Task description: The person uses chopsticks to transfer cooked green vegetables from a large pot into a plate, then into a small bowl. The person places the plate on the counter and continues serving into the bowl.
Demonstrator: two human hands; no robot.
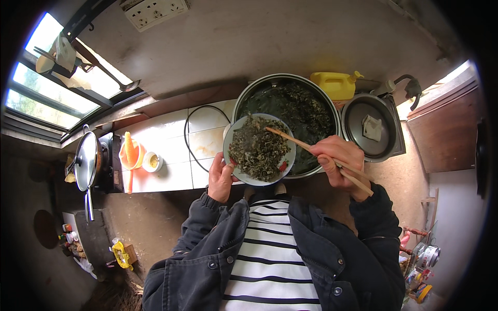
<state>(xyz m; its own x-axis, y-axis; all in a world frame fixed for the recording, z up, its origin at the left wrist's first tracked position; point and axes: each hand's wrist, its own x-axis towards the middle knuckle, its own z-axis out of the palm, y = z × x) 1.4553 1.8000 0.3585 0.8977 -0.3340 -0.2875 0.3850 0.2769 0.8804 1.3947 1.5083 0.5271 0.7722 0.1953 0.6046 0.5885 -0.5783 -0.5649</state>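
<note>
White-tiled worktop (171, 136) runs beside a round silver metal pot (336, 116), over whose edge left fingers (217, 165) grip a round white plate (292, 152) heaped with dark-green leaves (258, 150), which a nudge from tan wooden chopsticks (294, 140), pinched by right fingers (332, 147), could spill.

I count one left hand (220, 181) and one right hand (340, 158), so two of my own, plus two chopsticks (294, 140) and one plate (290, 157). I also see one large round metal pan (338, 116), one yellow plastic jug (332, 87), one dark round basin (357, 111), one pale cloth (372, 128), one small white bowl (156, 168), one lidded pan (87, 161), one looped black cord (186, 132), one socket panel (155, 12) and one striped shirt (270, 259).
</note>
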